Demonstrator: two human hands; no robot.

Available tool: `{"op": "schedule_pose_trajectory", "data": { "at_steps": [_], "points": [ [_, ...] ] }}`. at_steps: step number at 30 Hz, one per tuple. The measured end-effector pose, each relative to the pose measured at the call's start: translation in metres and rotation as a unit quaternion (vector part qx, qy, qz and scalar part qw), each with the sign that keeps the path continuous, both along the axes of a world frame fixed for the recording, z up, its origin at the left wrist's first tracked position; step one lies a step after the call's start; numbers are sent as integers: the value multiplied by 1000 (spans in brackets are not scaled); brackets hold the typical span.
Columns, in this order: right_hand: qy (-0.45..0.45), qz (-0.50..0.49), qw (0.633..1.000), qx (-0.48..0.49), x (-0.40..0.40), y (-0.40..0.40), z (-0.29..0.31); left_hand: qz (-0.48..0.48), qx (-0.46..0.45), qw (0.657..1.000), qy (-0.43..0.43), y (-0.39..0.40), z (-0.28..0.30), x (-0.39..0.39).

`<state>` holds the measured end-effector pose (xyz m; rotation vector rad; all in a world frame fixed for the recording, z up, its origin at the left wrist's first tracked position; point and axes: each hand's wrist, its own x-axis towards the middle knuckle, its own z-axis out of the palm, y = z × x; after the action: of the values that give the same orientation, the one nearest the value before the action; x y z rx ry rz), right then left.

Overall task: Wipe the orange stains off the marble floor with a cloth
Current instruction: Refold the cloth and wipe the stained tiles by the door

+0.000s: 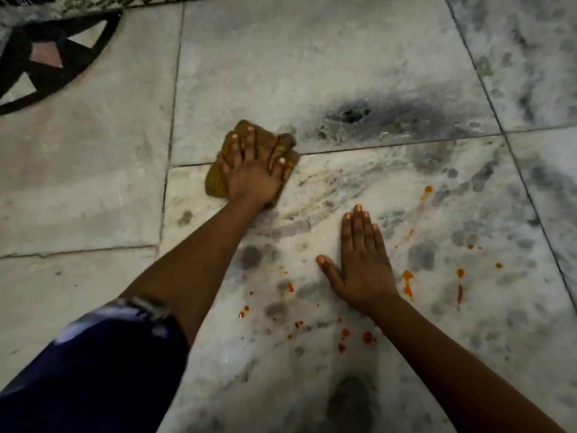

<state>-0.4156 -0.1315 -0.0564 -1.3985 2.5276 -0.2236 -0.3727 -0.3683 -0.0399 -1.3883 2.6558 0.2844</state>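
L hand [253, 170] lay w/ fingers spread, pressing bunched brown cloth [218, 182] flat on marble floor [312, 57] at tile joint, prob. for scrubbing pressure; R hand [362, 260] flat, fingers straight, holding nothing, likely bracing weight; orange stains [407, 284] remained nr R hand & toward viewer, apart from cloth; grey-veined tiles, dark smudge [352, 115] beyond cloth, patterned inlay [46, 57] far left; dim light.

The cloth [249, 164] lies on the marble floor [312, 57], across a tile joint, under the left hand [253, 173]. Right of the cloth and nearer the person, the right hand [362, 267] rests flat on the floor. The stains [407, 284] lie scattered around that hand, all nearer than the cloth.
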Motion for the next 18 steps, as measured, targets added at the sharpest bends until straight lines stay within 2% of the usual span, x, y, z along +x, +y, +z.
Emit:
{"op": "schedule_pose_trajectory", "data": {
  "at_steps": [3, 6, 10, 14, 18],
  "points": [
    [-11, 6, 1000, 14, -2, -1, 2, -69, -6, 998, -5, 16, 3, 12],
    [-11, 5, 1000, 1, -6, -4, 3, -166, -37, 985, 17, 82, 1, 81],
    [-19, 13, 1000, 10, -4, -1, 2, -177, -33, 984, 7, 134, -2, 147],
    [-18, 6, 999, 31, -1, -2, 4, -144, -9, 990, -9, 100, 3, 100],
    [-43, 14, 998, 49, -8, -2, 10, -83, 69, 994, -35, 54, 13, 23]
  ]
}}
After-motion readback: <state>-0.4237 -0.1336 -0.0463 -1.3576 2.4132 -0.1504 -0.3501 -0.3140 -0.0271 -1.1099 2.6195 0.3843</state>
